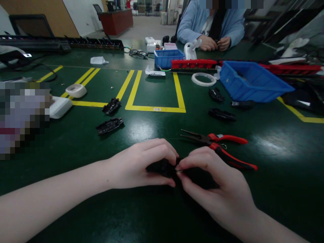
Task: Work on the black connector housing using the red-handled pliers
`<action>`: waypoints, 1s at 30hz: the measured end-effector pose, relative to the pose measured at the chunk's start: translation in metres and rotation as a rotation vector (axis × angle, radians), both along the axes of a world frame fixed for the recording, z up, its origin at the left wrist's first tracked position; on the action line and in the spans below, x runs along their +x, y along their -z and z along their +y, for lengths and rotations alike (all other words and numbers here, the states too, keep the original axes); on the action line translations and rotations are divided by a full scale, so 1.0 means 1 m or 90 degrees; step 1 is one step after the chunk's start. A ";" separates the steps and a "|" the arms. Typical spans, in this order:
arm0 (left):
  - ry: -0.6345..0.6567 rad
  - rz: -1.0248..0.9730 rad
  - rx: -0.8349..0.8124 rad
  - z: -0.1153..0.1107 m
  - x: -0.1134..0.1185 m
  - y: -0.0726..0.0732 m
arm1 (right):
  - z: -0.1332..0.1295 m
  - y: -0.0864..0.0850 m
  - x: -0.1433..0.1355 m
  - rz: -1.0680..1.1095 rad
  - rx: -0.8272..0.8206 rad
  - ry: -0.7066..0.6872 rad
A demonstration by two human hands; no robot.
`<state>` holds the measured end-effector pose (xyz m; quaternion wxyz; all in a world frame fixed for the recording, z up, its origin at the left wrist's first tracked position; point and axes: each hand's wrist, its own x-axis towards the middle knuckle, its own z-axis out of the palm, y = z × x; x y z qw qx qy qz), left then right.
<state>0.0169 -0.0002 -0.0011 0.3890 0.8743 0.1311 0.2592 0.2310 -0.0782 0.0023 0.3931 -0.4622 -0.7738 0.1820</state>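
Low over the green table, my left hand (149, 162) grips a black part (163, 167) between its thumb and fingers. My right hand (215, 179) meets it from the right, thumb and forefinger pinched on a tiny metallic piece (179, 170) against the part's right end. Much of the black part is hidden by fingers and shadow. Just beyond my right hand lie red-handled long-nose pliers (215, 139), jaws apart and pointing left. Two black plastic pieces, one upper (111, 106) and one lower (109, 126), rest beyond my left hand.
More black pieces (222, 114) lie at the right, near a large blue bin (253, 81) and a tape roll (204, 79). A smaller blue bin (169, 58) and red strips (194, 64) stand farther back. White cases (60, 107) are at left. Across the table sits a person (189, 27).
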 end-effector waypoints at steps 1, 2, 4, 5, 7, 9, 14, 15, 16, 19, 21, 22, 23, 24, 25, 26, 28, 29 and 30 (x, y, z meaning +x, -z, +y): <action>0.001 -0.005 0.001 0.000 0.000 0.000 | 0.000 0.000 0.000 -0.004 0.005 -0.002; 0.002 -0.011 0.001 0.000 0.000 0.000 | 0.000 -0.001 0.000 -0.006 0.010 -0.004; 0.003 -0.021 0.003 0.000 0.001 0.000 | 0.000 -0.002 0.001 -0.003 0.015 -0.008; 0.004 -0.027 0.004 0.000 0.001 0.000 | 0.000 -0.002 0.001 0.000 0.013 -0.010; 0.004 -0.043 0.002 -0.001 0.002 0.000 | 0.000 -0.003 0.000 0.012 0.001 -0.020; -0.006 -0.068 -0.018 -0.003 0.004 0.000 | 0.000 -0.004 -0.001 0.038 -0.008 -0.027; -0.065 -0.147 -0.195 -0.017 0.009 -0.001 | -0.002 -0.006 -0.003 0.133 -0.047 -0.023; -0.076 -0.159 -0.246 -0.021 0.010 -0.001 | -0.004 -0.007 -0.003 0.150 -0.052 -0.017; -0.085 -0.168 -0.296 -0.024 0.011 -0.002 | -0.005 -0.008 -0.003 0.166 -0.053 -0.010; -0.093 -0.181 -0.429 -0.029 0.012 -0.005 | -0.010 -0.012 0.001 0.184 -0.060 0.018; -0.076 -0.186 -0.493 -0.029 0.012 -0.005 | -0.013 -0.016 0.003 0.178 -0.056 0.035; -0.062 -0.189 -0.517 -0.029 0.011 -0.005 | -0.014 -0.018 0.005 0.172 -0.051 0.040; -0.049 -0.194 -0.535 -0.028 0.011 -0.005 | -0.015 -0.020 0.006 0.166 -0.041 0.042; -0.038 -0.200 -0.550 -0.028 0.011 -0.005 | -0.016 -0.022 0.007 0.158 -0.035 0.047; -0.029 -0.204 -0.563 -0.028 0.010 -0.005 | -0.017 -0.023 0.007 0.143 -0.028 0.037; -0.022 -0.206 -0.574 -0.028 0.010 -0.004 | -0.017 -0.023 0.007 0.126 -0.035 0.046; -0.019 -0.207 -0.591 -0.030 0.010 -0.004 | -0.019 -0.022 0.006 0.111 -0.018 0.052; -0.020 -0.207 -0.597 -0.031 0.010 -0.004 | -0.020 -0.021 0.005 0.104 -0.024 0.056; -0.020 -0.205 -0.602 -0.032 0.010 -0.004 | -0.020 -0.020 0.005 0.101 -0.024 0.055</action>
